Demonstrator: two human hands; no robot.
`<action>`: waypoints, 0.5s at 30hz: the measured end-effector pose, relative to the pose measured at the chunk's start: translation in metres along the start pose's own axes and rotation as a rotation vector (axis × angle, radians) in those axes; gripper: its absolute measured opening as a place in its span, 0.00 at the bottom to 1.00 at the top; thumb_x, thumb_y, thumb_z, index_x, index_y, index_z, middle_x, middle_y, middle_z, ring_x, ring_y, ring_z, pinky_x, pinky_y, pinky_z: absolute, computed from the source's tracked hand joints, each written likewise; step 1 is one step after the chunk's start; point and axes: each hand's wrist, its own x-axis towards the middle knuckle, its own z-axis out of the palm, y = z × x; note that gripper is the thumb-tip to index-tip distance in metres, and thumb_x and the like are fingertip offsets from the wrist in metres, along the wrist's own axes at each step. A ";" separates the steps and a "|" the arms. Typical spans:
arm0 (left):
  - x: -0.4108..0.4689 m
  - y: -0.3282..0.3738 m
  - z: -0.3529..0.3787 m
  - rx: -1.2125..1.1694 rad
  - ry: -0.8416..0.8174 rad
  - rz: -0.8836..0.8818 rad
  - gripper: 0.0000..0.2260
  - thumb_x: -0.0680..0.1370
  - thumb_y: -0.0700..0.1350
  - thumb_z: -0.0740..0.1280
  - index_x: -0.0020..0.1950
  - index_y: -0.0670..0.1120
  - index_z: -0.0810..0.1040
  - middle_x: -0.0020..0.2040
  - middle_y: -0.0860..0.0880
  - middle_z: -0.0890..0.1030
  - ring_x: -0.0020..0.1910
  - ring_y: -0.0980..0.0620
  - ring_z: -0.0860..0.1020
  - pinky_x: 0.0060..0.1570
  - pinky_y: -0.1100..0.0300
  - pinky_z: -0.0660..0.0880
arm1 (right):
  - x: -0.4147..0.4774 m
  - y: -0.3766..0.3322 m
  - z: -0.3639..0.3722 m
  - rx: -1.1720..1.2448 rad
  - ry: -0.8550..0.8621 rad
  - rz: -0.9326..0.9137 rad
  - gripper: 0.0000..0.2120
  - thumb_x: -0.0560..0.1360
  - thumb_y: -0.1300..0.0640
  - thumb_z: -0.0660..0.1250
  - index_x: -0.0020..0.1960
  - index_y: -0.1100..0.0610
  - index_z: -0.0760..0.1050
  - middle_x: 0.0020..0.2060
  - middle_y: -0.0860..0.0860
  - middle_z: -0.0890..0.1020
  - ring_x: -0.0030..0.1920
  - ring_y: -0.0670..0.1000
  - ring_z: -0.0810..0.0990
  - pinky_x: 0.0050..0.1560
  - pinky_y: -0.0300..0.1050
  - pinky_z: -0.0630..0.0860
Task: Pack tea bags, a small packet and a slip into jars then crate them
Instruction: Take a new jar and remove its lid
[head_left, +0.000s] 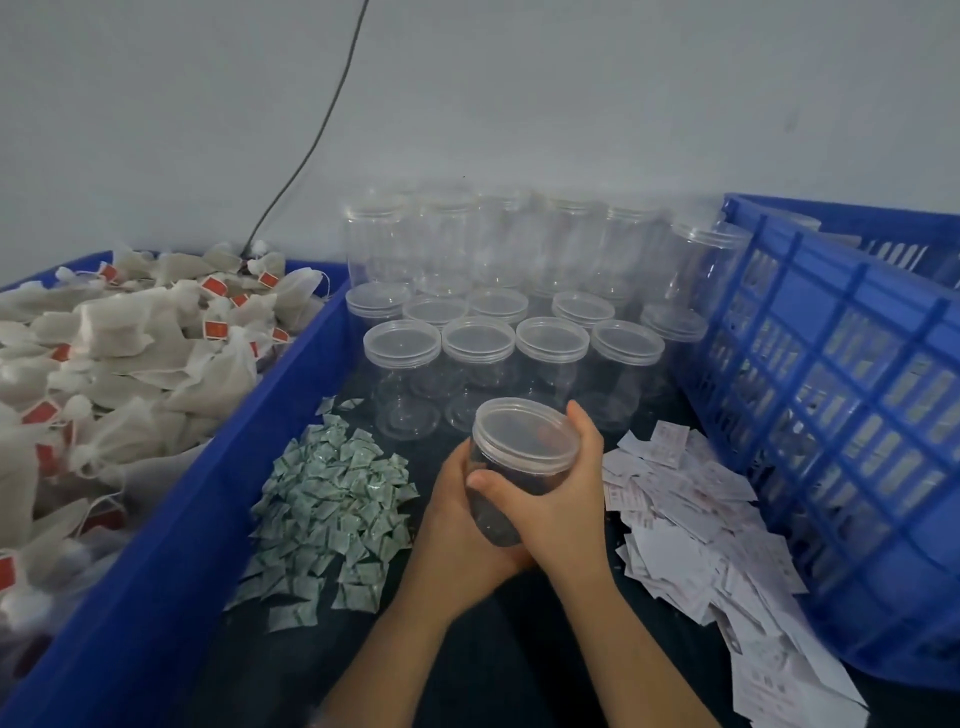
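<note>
1. Pale grey wall is backing a dark tabletop (493, 670), with a thin cable (311, 140) hanging down toward a blue bin (171, 551) that is heaped with tea bags (119, 364) on the left.
2. Both hands are holding one clear jar (501, 514) just above the tabletop, close to the person. It is sitting between a pile of small green packets (332, 509) and a scatter of white slips (691, 519), with its lid (524, 434) on top.
3. Left grip (460, 525) is curling round the jar's lower left side and clamping on it. Right grip (566, 499) is wrapping round the right side, thumb lying across the front, fingertips reaching up beside the lid.
4. Whether anything is lying inside the jar I cannot tell, since the dark tabletop is showing through the plastic.
5. Judging the risks:
   - Smooth plastic could be slipping in the hands if the lid is being twisted while the jar is tilting.
   - A crookedly seated lid might be popping off once the jar is going into the blue crate (831, 415) on the right.
   - A forward reach could be toppling the empty jars (514, 338) standing just behind.
   - A sweeping forearm could be scattering the slips.
</note>
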 end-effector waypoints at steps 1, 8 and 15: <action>0.000 0.000 0.000 0.005 0.010 0.003 0.43 0.56 0.50 0.82 0.65 0.68 0.64 0.61 0.66 0.75 0.59 0.68 0.75 0.54 0.69 0.75 | 0.002 0.000 0.001 -0.016 0.000 0.004 0.51 0.50 0.40 0.79 0.69 0.40 0.59 0.60 0.34 0.70 0.60 0.30 0.71 0.57 0.29 0.70; 0.008 -0.002 -0.009 0.041 0.040 -0.030 0.40 0.54 0.50 0.80 0.59 0.69 0.64 0.56 0.67 0.76 0.56 0.66 0.77 0.52 0.61 0.78 | 0.015 -0.006 0.012 -0.005 0.017 0.044 0.42 0.54 0.39 0.77 0.65 0.42 0.65 0.53 0.35 0.74 0.52 0.28 0.73 0.50 0.31 0.72; 0.009 -0.008 -0.005 0.088 0.048 -0.026 0.43 0.55 0.56 0.80 0.65 0.65 0.63 0.62 0.60 0.74 0.60 0.62 0.75 0.56 0.54 0.78 | 0.016 -0.004 0.006 0.003 0.012 0.074 0.41 0.61 0.48 0.83 0.67 0.44 0.64 0.54 0.35 0.72 0.51 0.27 0.73 0.48 0.29 0.71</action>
